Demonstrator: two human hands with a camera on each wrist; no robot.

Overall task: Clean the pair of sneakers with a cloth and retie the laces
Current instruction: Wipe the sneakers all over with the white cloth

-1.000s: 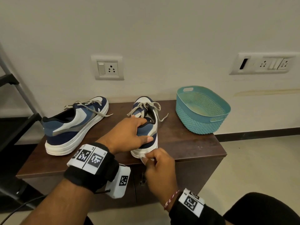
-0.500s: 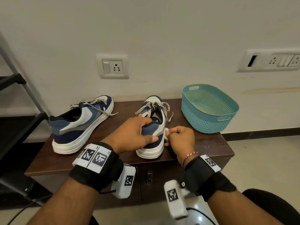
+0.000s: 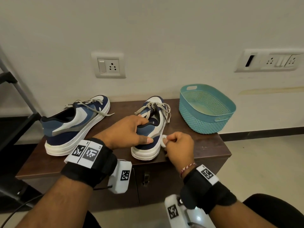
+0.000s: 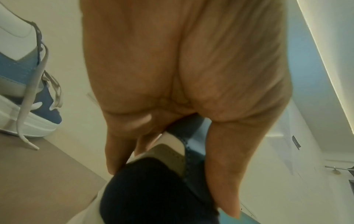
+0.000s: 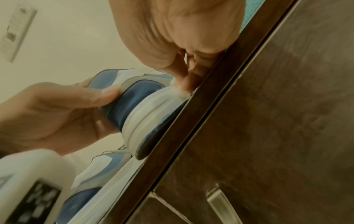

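Note:
Two blue, grey and white sneakers stand on a dark wooden cabinet [image 3: 205, 145]. My left hand [image 3: 126, 132] grips the heel collar of the right sneaker [image 3: 153, 127], thumb across its blue heel [image 5: 134, 97], fingers inside the opening. My right hand [image 3: 177, 145] pinches a small white cloth [image 3: 163, 139] against that shoe's right side near the heel, just above the white sole [image 5: 151, 109]. The left sneaker [image 3: 74, 125] stands apart, its grey laces [image 3: 92, 106] loose. The right sneaker's laces [image 3: 156, 107] also hang loose.
A teal perforated plastic basket [image 3: 207, 109] stands at the cabinet's back right. The wall behind has a socket plate [image 3: 108, 65] and a switch panel [image 3: 269, 60]. A metal rack [image 3: 14, 89] stands at the left. Cabinet doors with a handle [image 5: 220, 201] lie below.
My right hand with the cloth moved from the heel's front edge round to the shoe's right side, then back toward the heel. The left hand kept its grip.

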